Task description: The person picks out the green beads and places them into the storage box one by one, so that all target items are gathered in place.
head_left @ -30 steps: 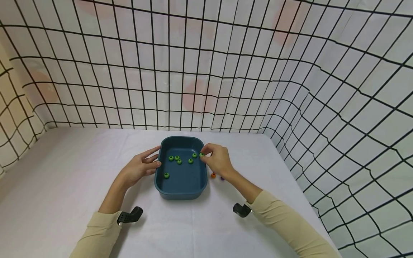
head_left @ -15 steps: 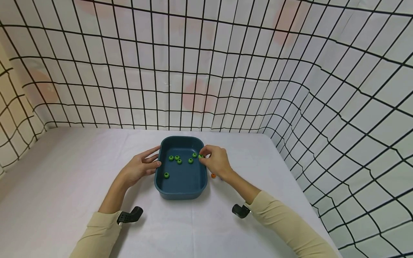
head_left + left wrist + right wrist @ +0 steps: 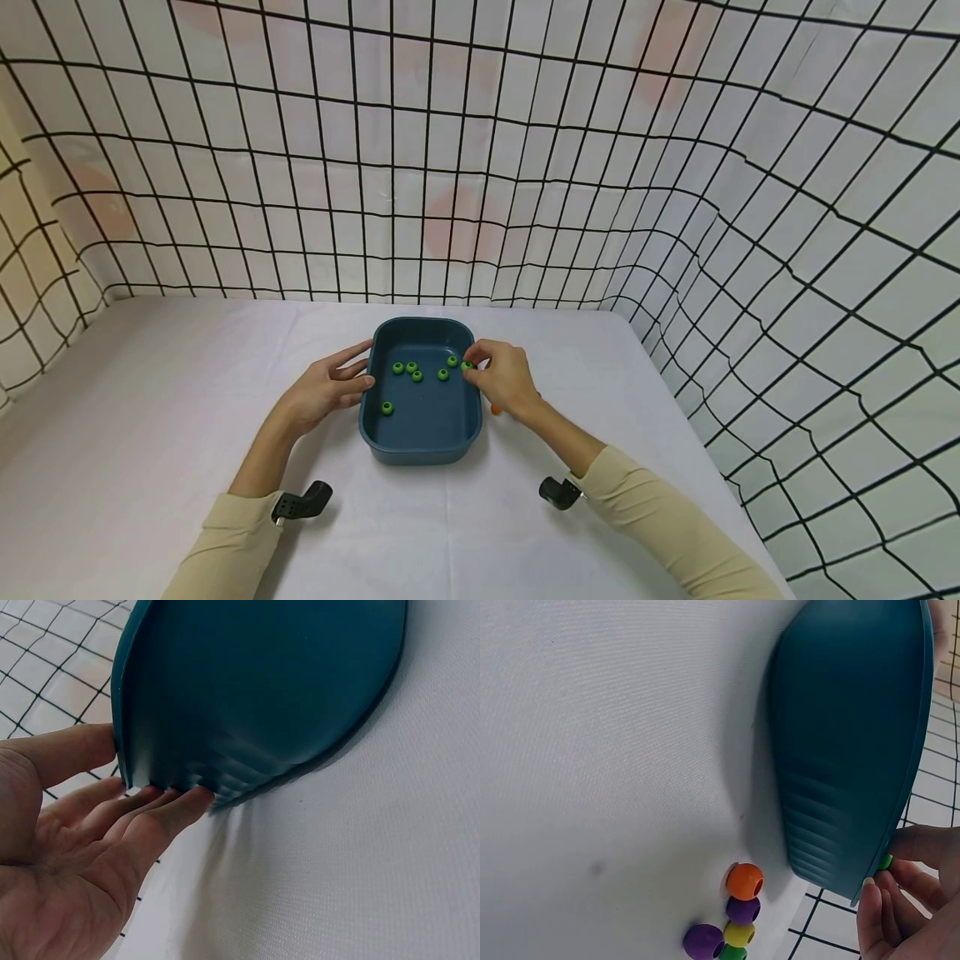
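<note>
A blue-green rectangular tub [image 3: 422,457] stands on the white cloth with several green beads [image 3: 417,377] on its floor. My left hand [image 3: 321,393] rests against the tub's left side. In the left wrist view its thumb touches the rim and its extended fingers [image 3: 161,825] lie along the outer wall. Over the right rim, my right hand [image 3: 504,375] pinches a green bead [image 3: 467,366] between thumb and fingertips. The right wrist view shows that bead [image 3: 886,862] partly hidden by the fingers and rim.
Right of the tub, loose beads lie on the cloth: an orange bead [image 3: 745,882], two purple ones, a yellow bead [image 3: 739,934] and a green one. Black wire mesh [image 3: 420,192] encloses the back and sides of the table.
My right hand has shifted slightly left and down at the rim, still pinching the green bead. The left hand and the tub have stayed in place.
</note>
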Motion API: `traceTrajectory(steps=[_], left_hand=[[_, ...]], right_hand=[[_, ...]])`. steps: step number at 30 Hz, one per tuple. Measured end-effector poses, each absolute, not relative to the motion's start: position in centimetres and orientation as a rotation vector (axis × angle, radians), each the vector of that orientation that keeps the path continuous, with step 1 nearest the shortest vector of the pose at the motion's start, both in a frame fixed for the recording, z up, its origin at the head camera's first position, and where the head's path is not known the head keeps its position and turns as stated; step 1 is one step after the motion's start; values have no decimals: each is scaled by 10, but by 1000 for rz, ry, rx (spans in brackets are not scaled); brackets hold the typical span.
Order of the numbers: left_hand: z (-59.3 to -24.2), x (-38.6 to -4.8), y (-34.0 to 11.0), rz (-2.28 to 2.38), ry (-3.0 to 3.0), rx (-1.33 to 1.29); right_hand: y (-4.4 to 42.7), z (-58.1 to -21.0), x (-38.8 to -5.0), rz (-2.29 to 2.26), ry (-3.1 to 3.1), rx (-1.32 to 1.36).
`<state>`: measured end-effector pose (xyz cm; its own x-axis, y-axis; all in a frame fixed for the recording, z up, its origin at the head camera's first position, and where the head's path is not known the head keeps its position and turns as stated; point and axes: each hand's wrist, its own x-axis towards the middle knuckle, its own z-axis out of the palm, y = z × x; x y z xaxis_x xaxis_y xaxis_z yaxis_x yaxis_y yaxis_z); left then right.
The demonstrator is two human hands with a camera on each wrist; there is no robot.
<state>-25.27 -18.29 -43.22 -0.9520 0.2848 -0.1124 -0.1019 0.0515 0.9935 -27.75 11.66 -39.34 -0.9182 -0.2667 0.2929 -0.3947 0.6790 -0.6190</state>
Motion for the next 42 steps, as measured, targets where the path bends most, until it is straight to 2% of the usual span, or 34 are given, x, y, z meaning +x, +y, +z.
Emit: traceTrajectory(steps=[42], left_hand=[[-432,-253,-183,1970,2060,183]], right_hand=[[118,-395,-277,1078,-2708,549]])
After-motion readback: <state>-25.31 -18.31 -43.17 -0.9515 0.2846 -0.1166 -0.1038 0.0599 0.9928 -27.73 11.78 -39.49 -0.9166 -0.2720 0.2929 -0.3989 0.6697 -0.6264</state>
